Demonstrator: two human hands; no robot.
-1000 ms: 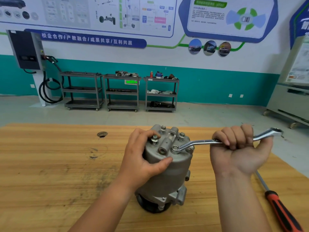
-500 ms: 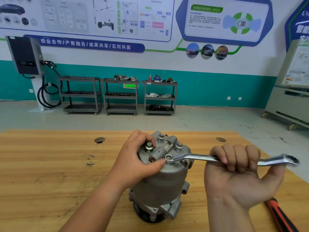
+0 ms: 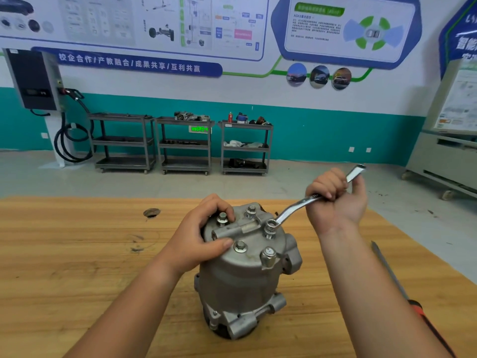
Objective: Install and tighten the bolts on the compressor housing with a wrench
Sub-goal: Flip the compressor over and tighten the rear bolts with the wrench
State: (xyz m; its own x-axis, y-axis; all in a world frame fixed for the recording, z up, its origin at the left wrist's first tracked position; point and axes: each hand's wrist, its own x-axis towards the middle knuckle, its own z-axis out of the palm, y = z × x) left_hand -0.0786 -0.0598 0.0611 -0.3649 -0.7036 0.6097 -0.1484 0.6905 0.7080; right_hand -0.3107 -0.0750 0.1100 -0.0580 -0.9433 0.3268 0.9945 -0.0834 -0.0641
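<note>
Head view: upright grey compressor housing (image 3: 240,280), wrench (image 3: 291,209) on one top bolt (image 3: 269,230).

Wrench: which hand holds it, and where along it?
The right hand grips the wrench around its handle, near the free end. The left hand holds the compressor top.

- One compressor housing (image 3: 242,280) stood on one wooden table (image 3: 77,267).
- Five bolts (image 3: 222,218) (image 3: 251,210) (image 3: 269,226) (image 3: 240,246) (image 3: 268,255) showed on its top.
- There was one wrench (image 3: 296,206).
- There was one screwdriver (image 3: 389,270).
- Two hands were in view: left hand (image 3: 204,236) and right hand (image 3: 338,202).
- Three shelf carts (image 3: 121,117) (image 3: 184,121) (image 3: 245,125) lined the wall.
- There was one wall charger (image 3: 33,78).
</note>
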